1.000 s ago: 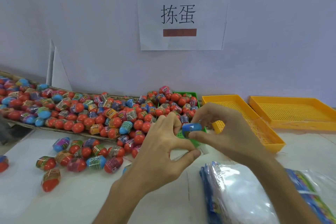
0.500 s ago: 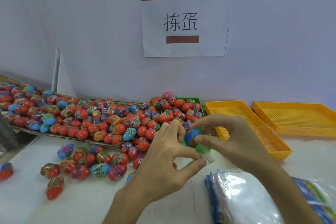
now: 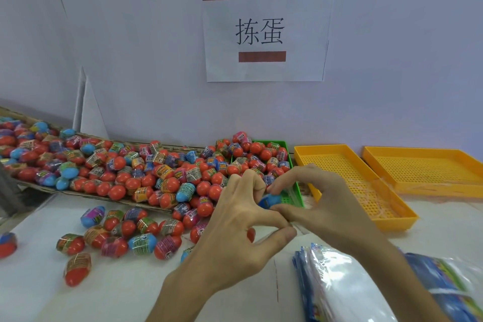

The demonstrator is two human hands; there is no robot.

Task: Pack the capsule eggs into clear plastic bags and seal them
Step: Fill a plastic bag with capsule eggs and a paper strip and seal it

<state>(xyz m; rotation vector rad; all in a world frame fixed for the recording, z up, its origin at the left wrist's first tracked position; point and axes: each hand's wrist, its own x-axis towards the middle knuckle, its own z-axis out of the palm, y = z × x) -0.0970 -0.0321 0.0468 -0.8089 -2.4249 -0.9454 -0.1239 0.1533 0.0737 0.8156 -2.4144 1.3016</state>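
Note:
A blue capsule egg [image 3: 270, 200] sits between my two hands at the centre. My right hand [image 3: 324, 206] pinches it between thumb and fingers. My left hand [image 3: 243, 222] meets it from the left, fingers curled, thumb and fingertips touching the same egg; whether a clear bag is around the egg I cannot tell. A big heap of red and blue capsule eggs [image 3: 146, 172] fills a cardboard tray on the left. Loose eggs [image 3: 122, 235] lie on the white table. A stack of clear plastic bags [image 3: 371, 287] with blue printed edges lies at lower right.
A green tray [image 3: 294, 193] holding eggs stands behind my hands. Two empty yellow perforated trays [image 3: 352, 180] [image 3: 423, 170] stand at the right. A paper sign [image 3: 264, 31] hangs on the wall behind. The cardboard tray's edge [image 3: 78, 195] runs along the left.
The view has shifted slightly. Both hands stay together on the blue egg, and my fingers have closed tighter around it.

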